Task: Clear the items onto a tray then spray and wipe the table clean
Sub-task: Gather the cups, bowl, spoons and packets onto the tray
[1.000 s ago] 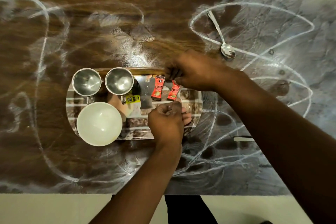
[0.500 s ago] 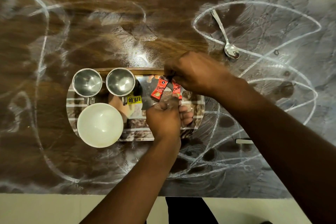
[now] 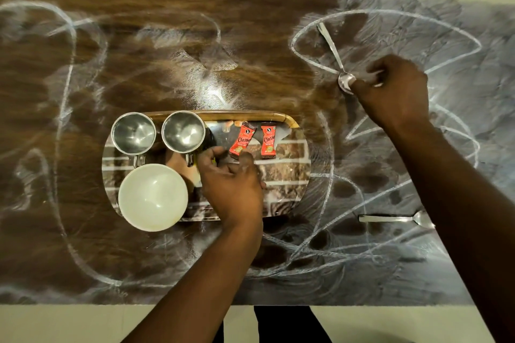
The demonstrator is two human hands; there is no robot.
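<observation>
R hand (image 3: 390, 92) quit sachets (image 3: 242, 139) on tray (image 3: 223, 114), now pinches far spoon (image 3: 331, 47); L hand (image 3: 231, 181) over tray, fingers loose, empty.

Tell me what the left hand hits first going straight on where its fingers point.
The left hand would first meet the nearer red sachet on the tray; its fingertips look almost there, height unclear.

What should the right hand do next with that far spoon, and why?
Probably lift the far spoon and carry it to the tray. The right hand pinches its bowl end, it lies on the table, and the cups, bowl and sachets sit on the tray.
</observation>
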